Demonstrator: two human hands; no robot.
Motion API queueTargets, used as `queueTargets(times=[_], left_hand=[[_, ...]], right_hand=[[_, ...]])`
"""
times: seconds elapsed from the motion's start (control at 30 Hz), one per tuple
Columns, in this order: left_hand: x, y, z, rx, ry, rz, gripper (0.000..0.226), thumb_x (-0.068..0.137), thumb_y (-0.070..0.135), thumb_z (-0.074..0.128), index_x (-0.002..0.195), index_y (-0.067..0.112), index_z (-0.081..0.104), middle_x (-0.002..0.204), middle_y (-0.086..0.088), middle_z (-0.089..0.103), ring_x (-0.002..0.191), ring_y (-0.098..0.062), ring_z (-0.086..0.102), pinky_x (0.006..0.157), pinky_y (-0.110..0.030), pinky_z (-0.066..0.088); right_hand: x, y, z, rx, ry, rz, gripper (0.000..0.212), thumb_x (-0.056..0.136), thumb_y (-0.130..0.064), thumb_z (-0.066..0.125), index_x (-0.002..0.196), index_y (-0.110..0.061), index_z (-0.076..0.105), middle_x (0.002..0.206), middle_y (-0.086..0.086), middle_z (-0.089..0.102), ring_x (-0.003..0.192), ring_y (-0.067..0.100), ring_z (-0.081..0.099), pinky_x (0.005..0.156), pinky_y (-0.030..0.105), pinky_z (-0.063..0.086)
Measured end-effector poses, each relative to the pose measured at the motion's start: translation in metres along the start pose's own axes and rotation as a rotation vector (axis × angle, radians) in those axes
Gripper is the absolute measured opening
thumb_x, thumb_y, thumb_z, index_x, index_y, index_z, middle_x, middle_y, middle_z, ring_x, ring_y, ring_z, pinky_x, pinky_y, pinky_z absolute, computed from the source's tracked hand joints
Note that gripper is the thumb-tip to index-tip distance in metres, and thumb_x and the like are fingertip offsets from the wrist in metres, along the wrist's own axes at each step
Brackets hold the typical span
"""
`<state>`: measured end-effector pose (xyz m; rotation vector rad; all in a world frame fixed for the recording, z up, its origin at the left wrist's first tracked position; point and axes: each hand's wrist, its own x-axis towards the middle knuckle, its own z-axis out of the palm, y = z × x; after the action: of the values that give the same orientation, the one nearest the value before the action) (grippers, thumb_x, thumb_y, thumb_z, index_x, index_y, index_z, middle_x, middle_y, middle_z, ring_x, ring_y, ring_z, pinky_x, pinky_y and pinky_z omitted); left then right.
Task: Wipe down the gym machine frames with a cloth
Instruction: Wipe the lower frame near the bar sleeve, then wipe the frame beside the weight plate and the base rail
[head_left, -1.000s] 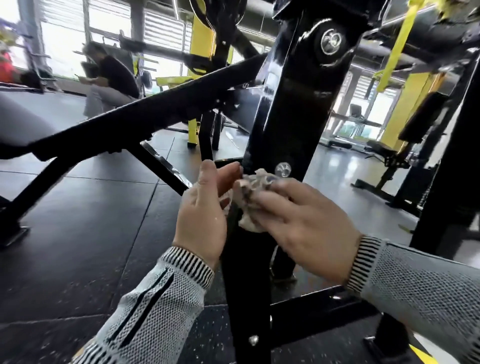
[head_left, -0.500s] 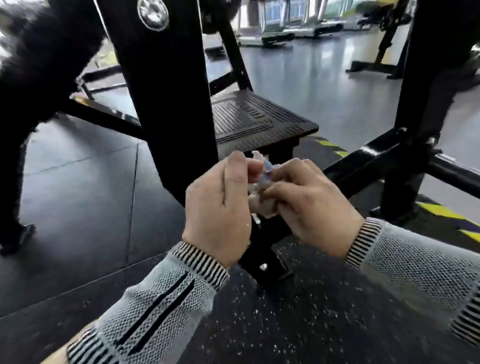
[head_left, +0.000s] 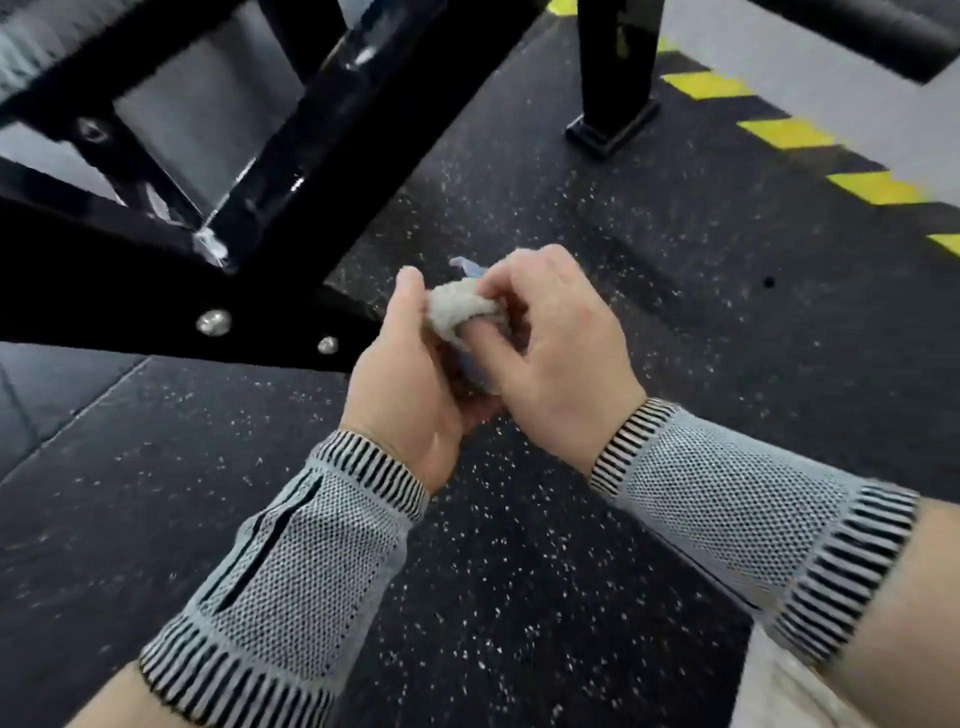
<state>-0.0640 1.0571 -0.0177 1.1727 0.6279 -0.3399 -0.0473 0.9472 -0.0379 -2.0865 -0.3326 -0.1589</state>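
A small, crumpled pale cloth (head_left: 457, 310) sits at the centre of the frame, bunched between two hands and held in the air above the floor, touching no metal. The left hand (head_left: 410, 374) cups it from below and behind, thumb up along its left side. The right hand (head_left: 558, 343) curls over it from the right, fingers pinching and working the fabric; a bluish corner pokes out above them. Both wrists wear grey knitted sleeves with black-striped cuffs (head_left: 358, 467).

One second ago the cloth was pressed against a black upright post of the machine. Half a second ago it had already come off the metal and both hands were gathering it. Now the view has dropped further toward the floor and the hands have drawn back toward the body, with the cloth well clear of the machine. This reads as a pause to refold the cloth to a fresh face, not as wiping.

In the upper left of the frame are the glossy black frame beams (head_left: 291, 135) of the machine, one low bar carrying two silver bolts (head_left: 213, 322). A black post foot (head_left: 613, 124) stands at top centre. Speckled black rubber flooring (head_left: 519, 571) fills the rest, with yellow hazard stripes (head_left: 789, 132) along the upper right. The nearby low beams look like the likely next surface.
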Motion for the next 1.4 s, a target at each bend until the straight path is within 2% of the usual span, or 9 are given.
queueTargets(times=[0.07,0.2,0.3,0.4,0.57,0.83,1.17,1.3,1.4], left_hand=[[-0.009,-0.024,0.007,-0.019,-0.008,-0.052,0.056,0.100,0.055,0.024,0.126,0.021,0.061,0.119,-0.005,0.068,0.114,-0.021,0.063,0.098,-0.045,0.049],[-0.035,-0.063,0.015,0.029,-0.023,-0.181,0.046,0.094,0.052,0.038,0.122,0.025,0.063,0.115,-0.001,0.070,0.106,-0.017,0.067,0.079,-0.035,0.058],[-0.059,-0.080,0.021,0.096,-0.038,-0.232,0.056,0.080,0.051,0.049,0.128,0.024,0.060,0.122,-0.003,0.067,0.113,-0.020,0.064,0.093,-0.042,0.050],[-0.087,-0.095,0.031,0.170,-0.064,-0.261,0.057,0.076,0.049,0.053,0.126,0.024,0.062,0.122,-0.004,0.067,0.112,-0.020,0.063,0.089,-0.039,0.049],[-0.123,-0.110,0.058,0.406,-0.257,-0.359,0.047,0.089,0.046,0.056,0.128,0.021,0.061,0.125,-0.010,0.064,0.116,-0.031,0.060,0.093,-0.051,0.050],[-0.208,-0.125,0.103,0.695,-0.157,-0.352,0.026,0.089,0.037,0.062,0.081,0.014,0.070,0.092,-0.022,0.070,0.087,-0.037,0.067,0.082,-0.056,0.052],[-0.328,-0.111,0.159,0.913,-0.051,-0.228,0.032,0.087,0.036,0.062,0.087,0.005,0.066,0.086,-0.018,0.071,0.084,-0.039,0.068,0.072,-0.055,0.057],[-0.369,-0.092,0.174,0.962,-0.097,-0.155,0.029,0.091,0.036,0.057,0.083,0.010,0.066,0.066,-0.003,0.065,0.062,-0.016,0.060,0.054,-0.033,0.051],[-0.397,-0.075,0.179,0.945,-0.113,-0.096,0.031,0.091,0.041,0.055,0.071,0.017,0.058,0.065,0.001,0.055,0.065,-0.013,0.055,0.062,-0.034,0.052]], right_hand=[[-0.022,0.001,-0.006,0.051,0.026,0.159,0.012,0.089,-0.026,0.063,0.094,-0.015,0.064,0.089,-0.008,0.055,0.076,0.001,0.048,0.070,0.012,0.040],[-0.068,-0.003,-0.026,0.173,0.030,0.452,0.015,0.094,-0.026,0.057,0.094,-0.014,0.066,0.086,-0.003,0.068,0.078,0.014,0.062,0.075,0.035,0.051],[-0.098,-0.008,-0.047,0.223,0.078,0.639,0.014,0.095,-0.027,0.056,0.091,-0.017,0.065,0.079,-0.006,0.067,0.073,0.011,0.061,0.072,0.036,0.051],[-0.126,-0.017,-0.068,0.297,0.174,0.841,0.015,0.095,-0.027,0.056,0.086,-0.018,0.065,0.078,-0.007,0.067,0.075,0.011,0.062,0.075,0.039,0.052],[-0.184,-0.042,-0.107,0.391,0.308,1.091,0.017,0.094,-0.030,0.057,0.086,-0.018,0.067,0.078,-0.007,0.067,0.075,0.007,0.063,0.073,0.037,0.056],[-0.259,-0.078,-0.149,0.280,0.479,1.272,0.024,0.089,-0.035,0.062,0.078,-0.017,0.052,0.071,-0.008,0.055,0.063,0.006,0.051,0.062,0.025,0.046],[-0.309,-0.159,-0.233,0.350,0.340,1.280,0.026,0.089,-0.041,0.060,0.081,-0.017,0.062,0.077,-0.008,0.064,0.073,0.010,0.062,0.071,0.032,0.053],[-0.316,-0.194,-0.275,0.242,0.314,1.236,0.035,0.095,-0.040,0.051,0.070,-0.015,0.055,0.065,-0.007,0.054,0.059,0.006,0.048,0.056,0.024,0.039],[-0.324,-0.219,-0.300,0.084,0.297,1.213,0.042,0.100,-0.037,0.040,0.074,-0.008,0.056,0.065,-0.001,0.053,0.062,0.015,0.048,0.056,0.030,0.035]])
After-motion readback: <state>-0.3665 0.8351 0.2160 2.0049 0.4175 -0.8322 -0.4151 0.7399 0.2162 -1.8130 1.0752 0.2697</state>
